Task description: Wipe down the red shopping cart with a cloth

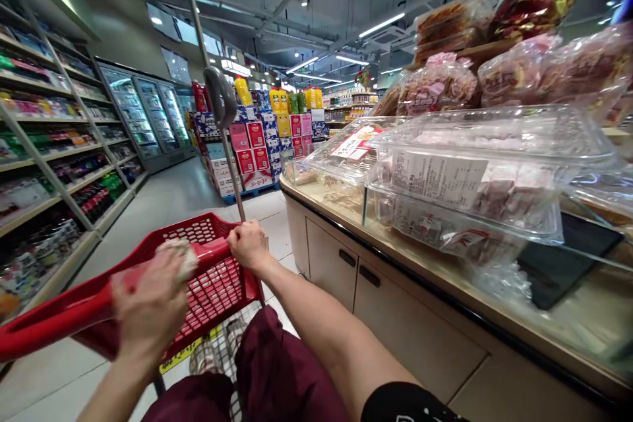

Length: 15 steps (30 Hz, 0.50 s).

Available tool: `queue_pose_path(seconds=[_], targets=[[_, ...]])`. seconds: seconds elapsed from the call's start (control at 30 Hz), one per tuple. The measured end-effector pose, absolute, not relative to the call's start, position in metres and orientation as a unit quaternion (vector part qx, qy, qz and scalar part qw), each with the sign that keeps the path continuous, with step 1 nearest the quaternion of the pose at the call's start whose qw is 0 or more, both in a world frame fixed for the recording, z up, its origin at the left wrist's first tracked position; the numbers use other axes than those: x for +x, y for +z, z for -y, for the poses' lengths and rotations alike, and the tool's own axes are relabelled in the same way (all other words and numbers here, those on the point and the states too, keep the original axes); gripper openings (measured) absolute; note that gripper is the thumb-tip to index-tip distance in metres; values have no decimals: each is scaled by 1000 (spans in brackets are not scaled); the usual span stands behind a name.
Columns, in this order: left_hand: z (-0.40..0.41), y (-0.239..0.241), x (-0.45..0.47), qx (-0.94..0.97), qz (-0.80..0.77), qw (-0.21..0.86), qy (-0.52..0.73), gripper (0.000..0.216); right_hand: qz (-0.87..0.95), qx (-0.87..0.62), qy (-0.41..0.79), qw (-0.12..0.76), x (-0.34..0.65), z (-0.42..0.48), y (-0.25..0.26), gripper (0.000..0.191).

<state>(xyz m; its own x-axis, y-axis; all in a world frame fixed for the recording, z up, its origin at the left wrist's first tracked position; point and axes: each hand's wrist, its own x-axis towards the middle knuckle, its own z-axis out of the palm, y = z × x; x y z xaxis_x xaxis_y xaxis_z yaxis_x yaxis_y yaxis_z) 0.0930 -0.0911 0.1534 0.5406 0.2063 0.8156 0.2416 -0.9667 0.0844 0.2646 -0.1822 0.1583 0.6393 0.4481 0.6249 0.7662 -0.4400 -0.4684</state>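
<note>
A red plastic shopping cart [208, 277] stands in front of me in a supermarket aisle. My right hand [248, 244] is closed around the right end of its red handle bar [74, 316]. My left hand [151, 303] is blurred by motion over the middle of the handle and pinches a small pale wad, perhaps a tissue or cloth [179, 254], against the bar. A thin metal pole [232, 178] with a grey holder rises from the cart's right corner.
A counter with beige cabinet doors [395, 316] runs along my right, topped with clear boxes of packaged baked goods [469, 178]. Stocked shelves [54, 165] line the left, with glass-door fridges [143, 112] behind. A stacked drinks display [257, 138] stands ahead.
</note>
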Motion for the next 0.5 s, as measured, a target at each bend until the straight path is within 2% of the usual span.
queue_pose_path(seconds=[0.1,0.27,0.43,0.5], targets=[[94,157,96,-879,158,85,-443,35,375,-815,-207,390,261,187,156,25],[81,154,55,-829,333,75,-443,39,397,-782,-199,437,260,192,138,30],[93,145,63,-898,236,91,-360,43,424,-752,-200,464,264,198,122,31],[91,147,58,-882,281,81,-370,44,434,-741,-213,466,268,200,119,31]])
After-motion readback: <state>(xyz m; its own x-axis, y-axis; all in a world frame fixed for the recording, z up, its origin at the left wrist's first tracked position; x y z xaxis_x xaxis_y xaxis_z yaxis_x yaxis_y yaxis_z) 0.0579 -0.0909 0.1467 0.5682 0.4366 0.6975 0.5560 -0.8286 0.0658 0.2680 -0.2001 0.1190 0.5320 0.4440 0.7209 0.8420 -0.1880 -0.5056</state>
